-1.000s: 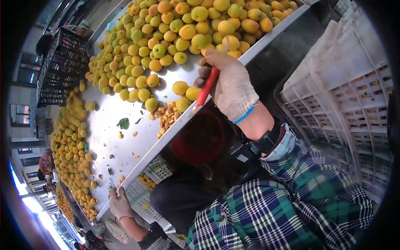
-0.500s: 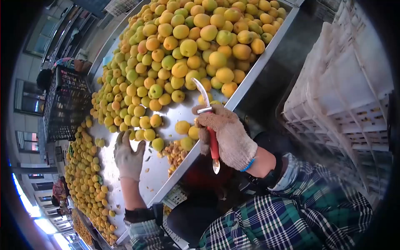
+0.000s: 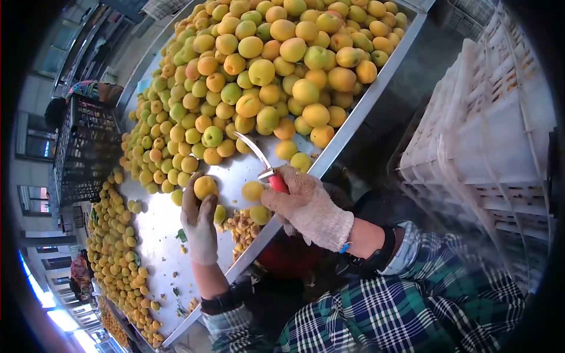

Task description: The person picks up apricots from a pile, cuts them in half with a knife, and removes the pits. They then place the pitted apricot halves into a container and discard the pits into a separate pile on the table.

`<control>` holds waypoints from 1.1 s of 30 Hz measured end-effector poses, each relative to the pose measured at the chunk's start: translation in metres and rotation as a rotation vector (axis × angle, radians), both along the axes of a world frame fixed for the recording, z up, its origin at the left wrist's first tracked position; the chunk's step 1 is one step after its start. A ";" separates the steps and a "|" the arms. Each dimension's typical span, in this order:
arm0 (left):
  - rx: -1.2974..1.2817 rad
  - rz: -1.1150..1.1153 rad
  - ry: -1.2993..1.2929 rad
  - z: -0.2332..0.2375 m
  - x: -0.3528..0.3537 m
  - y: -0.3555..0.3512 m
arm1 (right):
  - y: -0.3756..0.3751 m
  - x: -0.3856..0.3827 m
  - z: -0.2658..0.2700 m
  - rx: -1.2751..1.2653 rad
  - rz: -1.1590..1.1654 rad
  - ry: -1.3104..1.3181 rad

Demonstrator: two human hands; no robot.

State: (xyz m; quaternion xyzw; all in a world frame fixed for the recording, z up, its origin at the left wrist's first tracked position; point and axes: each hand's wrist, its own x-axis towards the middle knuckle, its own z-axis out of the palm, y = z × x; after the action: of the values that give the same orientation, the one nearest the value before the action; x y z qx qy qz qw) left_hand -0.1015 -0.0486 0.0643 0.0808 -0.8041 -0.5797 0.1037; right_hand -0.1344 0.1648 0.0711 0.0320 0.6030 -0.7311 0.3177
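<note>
Between the thumb and fingers of my gloved left hand (image 3: 200, 226) is a yellow apricot (image 3: 205, 187), lifted just over the metal table (image 3: 158, 220). My gloved right hand (image 3: 312, 206) is wrapped round the red handle of a curved-blade knife (image 3: 254, 148); its blade points up and left, toward the fruit. A big heap of yellow and green apricots (image 3: 259, 73) covers the far part of the table. By the near edge, below the knife, lies a small pile of pits (image 3: 242, 229), with a few whole apricots beside it.
The table's raised metal rim (image 3: 371, 97) runs diagonally before me. White plastic crates (image 3: 471, 129) stand at the right. Another row of apricots (image 3: 118, 253) lies on the left, near a black crate (image 3: 85, 147). A person (image 3: 88, 97) is beyond that crate.
My left hand has closed on an apricot and lifted it from the heap's edge, moving right. My right hand has come lower and left, tilting the knife blade further left.
</note>
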 end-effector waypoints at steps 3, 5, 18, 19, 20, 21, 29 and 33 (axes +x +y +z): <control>0.385 -0.064 0.073 0.013 0.027 0.029 | -0.002 0.007 -0.005 0.070 0.027 0.220; 0.520 -0.036 0.106 0.013 0.043 0.043 | -0.004 0.018 0.006 -0.108 0.068 0.143; 0.835 0.278 -0.035 -0.023 0.095 0.051 | -0.031 0.073 -0.023 0.347 0.241 0.983; 0.785 0.289 -0.025 -0.026 0.097 0.048 | -0.035 0.073 -0.025 0.353 0.233 0.992; 0.737 0.302 -0.017 -0.031 0.099 0.044 | -0.038 0.073 -0.026 0.360 0.228 0.999; 0.686 0.363 0.002 -0.034 0.098 0.043 | -0.041 0.073 -0.028 0.367 0.225 1.005; 0.425 0.404 -0.035 -0.028 0.107 0.029 | -0.068 0.084 -0.043 0.441 0.229 1.104; 0.080 0.399 0.129 -0.033 0.116 0.026 | -0.075 0.095 -0.046 0.452 0.237 1.101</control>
State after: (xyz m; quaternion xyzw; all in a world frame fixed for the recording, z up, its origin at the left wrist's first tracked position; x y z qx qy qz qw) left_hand 0.0148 -0.0227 0.0312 0.2052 -0.7404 -0.5829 0.2642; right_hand -0.0395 0.0902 0.0253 -0.3518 0.8184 -0.4537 0.0235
